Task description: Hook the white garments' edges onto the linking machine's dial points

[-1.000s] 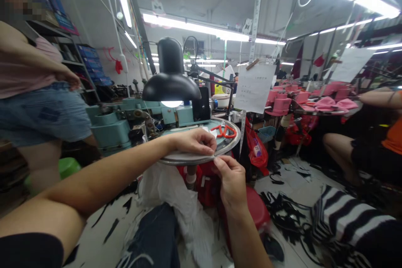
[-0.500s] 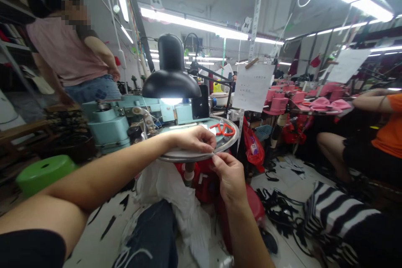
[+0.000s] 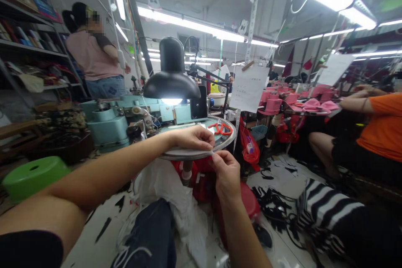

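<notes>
My left hand [image 3: 197,137] rests at the near edge of the round table [image 3: 230,140], its fingers curled and pinched on the edge of pale fabric [image 3: 185,152]. Just right of it and slightly lower, my right hand [image 3: 226,169] pinches the end of the same fabric between thumb and forefinger. The fingertips of both hands almost meet. Red-handled scissors [image 3: 221,129] lie on the table behind my hands. A black lamp [image 3: 171,81] shines down above the table. White cloth [image 3: 166,188] hangs below the table over my lap.
A light-blue sewing machine [image 3: 109,127] stands behind and left of the table. A green stool [image 3: 34,173] is at left. One person [image 3: 97,58] stands at back left; another in orange [image 3: 380,121] sits at right. Red bags [image 3: 249,144] hang beside the table; black scraps litter the floor.
The view has shifted slightly. The person in pink at back left has moved away, farther from the camera. My hands keep nearly the same pinched position at the table edge.
</notes>
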Demonstrator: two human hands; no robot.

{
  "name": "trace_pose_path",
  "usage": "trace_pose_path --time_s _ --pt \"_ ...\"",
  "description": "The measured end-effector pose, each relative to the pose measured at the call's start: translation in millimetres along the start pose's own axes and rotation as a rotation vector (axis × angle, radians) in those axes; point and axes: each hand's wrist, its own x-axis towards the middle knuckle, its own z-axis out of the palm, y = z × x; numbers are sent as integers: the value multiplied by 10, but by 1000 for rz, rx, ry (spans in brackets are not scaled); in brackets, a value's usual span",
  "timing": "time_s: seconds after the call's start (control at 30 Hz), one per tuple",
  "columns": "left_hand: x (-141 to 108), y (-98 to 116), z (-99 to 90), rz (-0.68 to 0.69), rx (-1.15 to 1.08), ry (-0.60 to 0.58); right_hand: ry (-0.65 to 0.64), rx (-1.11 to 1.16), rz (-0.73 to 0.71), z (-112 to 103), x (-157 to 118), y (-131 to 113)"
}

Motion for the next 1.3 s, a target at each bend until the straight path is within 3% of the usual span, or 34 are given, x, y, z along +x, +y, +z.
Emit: trace_pose_path --time_s 0.67,0.8,0.97,1.03,1.13,1.2,1.3 --pt "-1 -26 22 -26 59 11 68 -169 29 -14 -7 0" --pt "0 -47 -6 -49 154 62 187 -313 53 -311 -223 106" --pt "-87 33 -95 -119 332 51 307 -551 111 -1005 -910 363" --pt "-136 123 -83 -154 443 153 354 -645 125 -1263 -1189 452" --pt "-177 307 -25 -205 635 411 383 -751 140 -1516 -1436 560" --pt "-178 430 1 -227 748 539 369 -796 135 -1596 -1472 617" --pt "-174 543 8 -226 865 604 342 -828 117 -1647 -1427 673"
